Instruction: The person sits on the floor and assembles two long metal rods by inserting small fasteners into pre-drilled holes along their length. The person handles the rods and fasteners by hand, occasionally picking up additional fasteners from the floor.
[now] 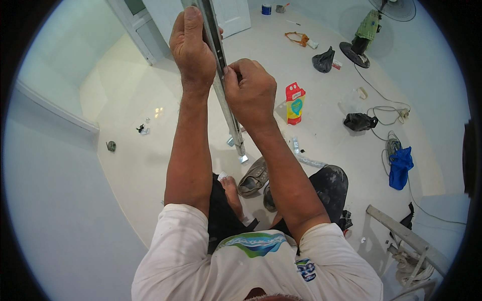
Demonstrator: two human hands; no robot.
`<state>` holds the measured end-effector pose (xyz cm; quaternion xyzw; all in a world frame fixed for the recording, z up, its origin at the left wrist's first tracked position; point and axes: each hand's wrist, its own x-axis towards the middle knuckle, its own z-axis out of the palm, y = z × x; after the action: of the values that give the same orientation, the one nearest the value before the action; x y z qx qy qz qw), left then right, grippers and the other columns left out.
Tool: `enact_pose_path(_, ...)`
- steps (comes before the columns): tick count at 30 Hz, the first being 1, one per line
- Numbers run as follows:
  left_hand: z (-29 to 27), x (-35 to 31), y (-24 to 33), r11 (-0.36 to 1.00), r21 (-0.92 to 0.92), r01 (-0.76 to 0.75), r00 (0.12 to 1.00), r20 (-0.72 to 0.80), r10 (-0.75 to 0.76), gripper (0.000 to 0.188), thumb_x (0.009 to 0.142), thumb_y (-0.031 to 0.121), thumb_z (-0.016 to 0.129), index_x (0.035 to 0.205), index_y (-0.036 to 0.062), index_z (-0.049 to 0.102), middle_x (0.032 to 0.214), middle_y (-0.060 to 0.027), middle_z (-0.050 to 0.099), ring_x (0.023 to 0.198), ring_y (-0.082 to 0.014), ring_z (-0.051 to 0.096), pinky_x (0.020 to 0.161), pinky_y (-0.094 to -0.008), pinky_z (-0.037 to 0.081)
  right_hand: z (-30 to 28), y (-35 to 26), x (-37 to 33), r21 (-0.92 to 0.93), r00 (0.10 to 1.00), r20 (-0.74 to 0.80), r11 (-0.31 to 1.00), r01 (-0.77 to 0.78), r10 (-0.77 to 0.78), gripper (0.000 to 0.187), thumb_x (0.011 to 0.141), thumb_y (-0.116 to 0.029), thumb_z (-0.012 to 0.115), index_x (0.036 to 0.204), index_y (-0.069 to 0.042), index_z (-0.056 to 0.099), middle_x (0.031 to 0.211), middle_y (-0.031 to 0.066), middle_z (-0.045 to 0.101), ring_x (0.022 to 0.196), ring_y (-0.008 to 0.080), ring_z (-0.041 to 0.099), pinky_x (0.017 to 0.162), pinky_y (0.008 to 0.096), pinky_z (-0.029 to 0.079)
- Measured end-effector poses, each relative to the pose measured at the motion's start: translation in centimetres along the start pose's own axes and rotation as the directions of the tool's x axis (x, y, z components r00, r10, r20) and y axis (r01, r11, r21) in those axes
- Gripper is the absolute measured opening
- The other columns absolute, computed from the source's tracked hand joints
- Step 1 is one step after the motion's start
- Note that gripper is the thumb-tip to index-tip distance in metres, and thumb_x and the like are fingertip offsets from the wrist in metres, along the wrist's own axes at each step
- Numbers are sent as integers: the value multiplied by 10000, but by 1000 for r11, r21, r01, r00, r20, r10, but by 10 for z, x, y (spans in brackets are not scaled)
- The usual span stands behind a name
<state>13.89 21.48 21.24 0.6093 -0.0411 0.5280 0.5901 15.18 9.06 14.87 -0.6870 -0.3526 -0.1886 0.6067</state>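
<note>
A long grey metal channel [217, 55] with small holes along its face runs from the top of the view down toward the floor by my feet. My left hand [195, 52] is closed round its upper part, thumb pointing up along it. Just below and to the right, my right hand [250, 88] is closed in a pinch against the channel's right edge, thumb and curled finger at the metal. Whatever lies between those fingertips, if anything, is too small or hidden to make out. The channel's lower end is close to a small silvery piece [243, 159].
A red and yellow packet [295, 104] stands on the pale floor [191, 130] to the right. Grey-brown shoes [253, 176] lie by my feet. Further right are black bags [359, 121], a blue bag [400, 168], cables, a standing fan [365, 35] and a metal ladder [409, 238].
</note>
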Motion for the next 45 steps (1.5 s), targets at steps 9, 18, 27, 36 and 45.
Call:
enact_pose_path(9,6,-2,4,994,-108,-5,1000,13,6,401,1187,411,546,961,95,644,747,-25,684,632,-76,633,582,-252,531,21,18,-4,0,993,-112,999,41,-41,122,967,-84,658,923,3,585,869,192,652,756,421,651,698,552,515)
enact_pose_path(18,2,-1,-1,999,-36,-36,999,39,37,516,1188,479,478,1103,20,697,760,-91,708,662,-156,677,636,-310,556,16,15,-7,362,902,86,830,-424,423,221,1083,-199,634,1013,7,675,813,74,675,710,158,644,703,340,560)
enact_pose_path(27,0,-1,1,999,-27,-19,1000,-9,19,464,1183,462,507,1064,51,685,771,-52,694,665,-116,655,631,-284,544,6,18,-5,301,998,-44,953,-27,42,161,1012,-43,765,1158,21,743,967,87,750,817,164,735,767,331,608)
enact_pose_path(36,1,-3,7,996,-83,22,1000,-12,-23,387,1179,414,559,995,88,654,782,-9,679,655,-75,638,614,-248,537,13,28,5,-110,935,-112,939,325,-337,86,926,-5,741,983,-8,676,871,137,691,726,274,717,667,402,580)
enact_pose_path(45,0,0,7,991,-131,20,999,49,-14,365,1184,393,542,1012,88,642,778,-28,677,662,-96,663,599,-262,542,14,20,7,239,958,111,928,-285,266,148,990,-120,699,1007,26,682,951,149,739,764,233,733,699,386,585)
